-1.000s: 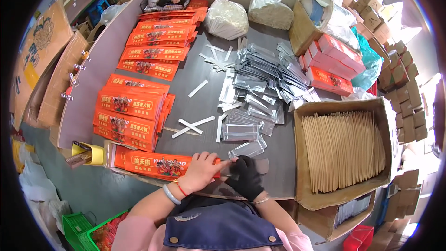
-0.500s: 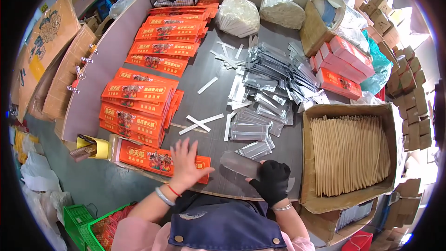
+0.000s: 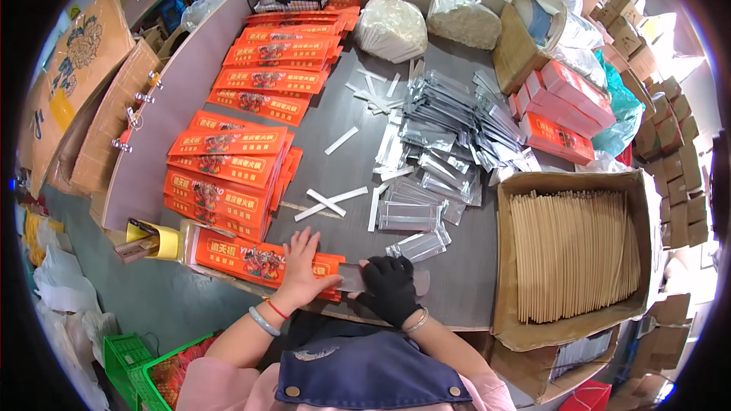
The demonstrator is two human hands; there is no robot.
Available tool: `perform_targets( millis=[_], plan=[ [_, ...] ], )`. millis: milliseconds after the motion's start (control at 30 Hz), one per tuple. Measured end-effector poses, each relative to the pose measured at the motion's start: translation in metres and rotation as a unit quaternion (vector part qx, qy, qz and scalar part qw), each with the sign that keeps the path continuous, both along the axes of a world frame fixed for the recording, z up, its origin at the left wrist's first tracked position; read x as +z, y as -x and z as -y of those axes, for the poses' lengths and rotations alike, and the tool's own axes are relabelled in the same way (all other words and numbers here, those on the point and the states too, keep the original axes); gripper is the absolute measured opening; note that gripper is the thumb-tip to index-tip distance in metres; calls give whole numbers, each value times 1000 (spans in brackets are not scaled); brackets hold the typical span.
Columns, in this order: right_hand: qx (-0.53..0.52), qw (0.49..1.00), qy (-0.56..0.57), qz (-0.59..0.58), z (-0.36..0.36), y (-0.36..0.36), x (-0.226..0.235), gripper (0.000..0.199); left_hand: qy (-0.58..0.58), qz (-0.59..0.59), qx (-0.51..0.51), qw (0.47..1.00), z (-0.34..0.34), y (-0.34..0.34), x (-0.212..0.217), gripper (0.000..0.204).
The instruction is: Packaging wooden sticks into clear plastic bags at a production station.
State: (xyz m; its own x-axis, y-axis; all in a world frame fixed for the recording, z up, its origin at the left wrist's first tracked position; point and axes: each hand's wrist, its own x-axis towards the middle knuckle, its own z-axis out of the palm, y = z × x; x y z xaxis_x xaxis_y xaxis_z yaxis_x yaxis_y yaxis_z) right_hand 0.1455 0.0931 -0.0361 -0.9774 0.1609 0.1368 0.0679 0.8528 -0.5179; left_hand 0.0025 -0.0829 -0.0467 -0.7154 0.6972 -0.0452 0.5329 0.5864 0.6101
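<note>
My left hand (image 3: 301, 272), bare, lies with fingers spread on the right part of a red printed paper sleeve (image 3: 232, 253) at the table's front edge. A red cord and a pale bangle circle that wrist. My right hand (image 3: 390, 288), in a black fingerless glove, grips a see-through plastic strip (image 3: 421, 283) with a rounded end. The strip's left end meets the sleeve's right end beside my left thumb; I cannot tell how far inside it reaches. Small clear-wrapped packets (image 3: 411, 215) lie beyond my right hand, near two crossed white paper strips (image 3: 326, 204).
Overlapping stacks of red sleeves (image 3: 225, 171) line the table's left side. A carton of wooden chopsticks (image 3: 575, 255) stands at right. A heap of wrapped packets (image 3: 449, 118) covers the middle back, near bagged white bundles (image 3: 391, 27). A yellow holder (image 3: 164, 243) sits at front left.
My right hand has moved left with the plastic strip, bringing it to the sleeve's right end. My left hand has settled slightly lower onto the sleeve.
</note>
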Motion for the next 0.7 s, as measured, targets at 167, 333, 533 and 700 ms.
perform_targets(
  millis=[167,333,533,700],
  plan=[
    [-93,995,-42,-25,-45,-40,14,58,-150,-28,-11,988,-36,66,4,56],
    [-458,877,-142,-6,-132,-140,-4,40,-26,-264,-94,959,-43,103,-18,9],
    [-480,811,-239,232,-147,-166,-6,22,-70,-203,-91,973,-74,70,-10,3],
    [-515,789,-274,192,-143,-150,1,23,-169,-129,-127,969,-131,28,-4,16]
  ],
)
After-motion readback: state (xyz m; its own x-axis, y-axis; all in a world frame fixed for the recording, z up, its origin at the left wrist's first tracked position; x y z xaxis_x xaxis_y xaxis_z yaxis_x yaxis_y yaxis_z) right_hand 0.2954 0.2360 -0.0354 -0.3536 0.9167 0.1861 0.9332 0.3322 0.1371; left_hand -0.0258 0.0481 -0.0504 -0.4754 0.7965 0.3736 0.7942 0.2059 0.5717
